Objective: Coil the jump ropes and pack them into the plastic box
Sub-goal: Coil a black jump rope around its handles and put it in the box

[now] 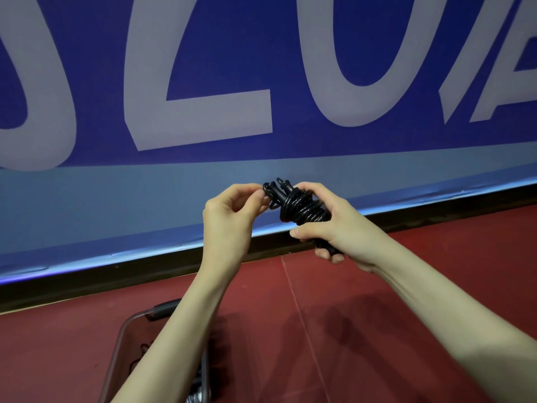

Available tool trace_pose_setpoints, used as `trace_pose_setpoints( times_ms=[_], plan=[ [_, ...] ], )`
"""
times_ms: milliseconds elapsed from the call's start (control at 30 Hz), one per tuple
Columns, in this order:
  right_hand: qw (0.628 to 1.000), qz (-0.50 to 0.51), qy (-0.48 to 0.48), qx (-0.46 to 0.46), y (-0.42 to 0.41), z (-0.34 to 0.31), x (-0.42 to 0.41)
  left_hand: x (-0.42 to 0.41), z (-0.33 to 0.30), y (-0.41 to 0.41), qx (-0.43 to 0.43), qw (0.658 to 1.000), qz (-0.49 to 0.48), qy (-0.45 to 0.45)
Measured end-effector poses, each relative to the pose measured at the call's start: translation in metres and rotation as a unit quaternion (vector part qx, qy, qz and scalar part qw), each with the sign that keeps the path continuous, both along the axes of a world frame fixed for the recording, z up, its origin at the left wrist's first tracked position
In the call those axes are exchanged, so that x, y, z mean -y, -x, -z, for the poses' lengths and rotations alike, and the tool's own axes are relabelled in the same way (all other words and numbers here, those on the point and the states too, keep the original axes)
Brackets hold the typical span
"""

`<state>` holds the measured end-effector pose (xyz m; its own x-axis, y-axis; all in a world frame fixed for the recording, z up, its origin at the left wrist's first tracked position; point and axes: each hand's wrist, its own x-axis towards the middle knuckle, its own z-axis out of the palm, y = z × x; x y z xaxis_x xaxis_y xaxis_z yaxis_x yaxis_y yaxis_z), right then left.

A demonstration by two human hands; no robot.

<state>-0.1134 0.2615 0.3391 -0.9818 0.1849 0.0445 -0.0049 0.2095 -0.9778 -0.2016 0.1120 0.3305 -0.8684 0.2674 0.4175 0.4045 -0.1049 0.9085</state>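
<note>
A black jump rope (299, 209) is wound into a tight bundle around its handles and held up in front of me. My right hand (331, 225) grips the bundle around its lower half, thumb in front. My left hand (232, 213) pinches a loop of cord at the bundle's upper left end with fingertips and thumb. The clear plastic box (125, 341) stands on the floor at lower left, partly hidden by my left forearm. Dark shapes lie inside it; I cannot tell what they are.
A blue banner wall (203, 82) with large pale letters runs across the back, with a black baseboard (116, 280) beneath it. Red floor (348, 315) spreads below my arms. The box has a dark latch (162, 309) on its far rim.
</note>
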Motion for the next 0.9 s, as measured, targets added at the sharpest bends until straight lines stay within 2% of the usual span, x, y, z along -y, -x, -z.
trace_pose_setpoints(
  times_ms=[167,367,467,567,667,767,900],
  plan=[
    [0.996,0.025,-0.085,-0.033,0.000,0.003,0.006,-0.001,-0.003,-0.001,0.069,0.997,0.013,-0.031],
    [0.999,0.010,-0.021,-0.027,0.002,0.011,0.004,-0.002,0.002,0.003,0.093,0.993,0.058,-0.033],
    [0.999,0.016,-0.020,-0.029,0.004,0.015,0.005,-0.002,0.010,0.008,0.152,0.981,0.082,-0.091],
    [1.000,0.010,-0.015,-0.024,0.006,0.017,0.007,-0.003,0.015,0.009,0.167,0.977,0.063,-0.118],
    [0.999,-0.005,0.036,-0.017,0.008,0.018,0.006,-0.003,0.017,0.007,0.116,0.986,0.038,-0.116],
    [0.996,-0.022,0.091,0.000,0.008,0.018,0.003,0.001,0.015,0.009,0.000,0.999,0.035,-0.042],
    [0.995,-0.030,0.099,0.014,0.008,0.019,-0.001,0.005,0.017,0.012,-0.060,0.997,0.053,0.023]
  ],
)
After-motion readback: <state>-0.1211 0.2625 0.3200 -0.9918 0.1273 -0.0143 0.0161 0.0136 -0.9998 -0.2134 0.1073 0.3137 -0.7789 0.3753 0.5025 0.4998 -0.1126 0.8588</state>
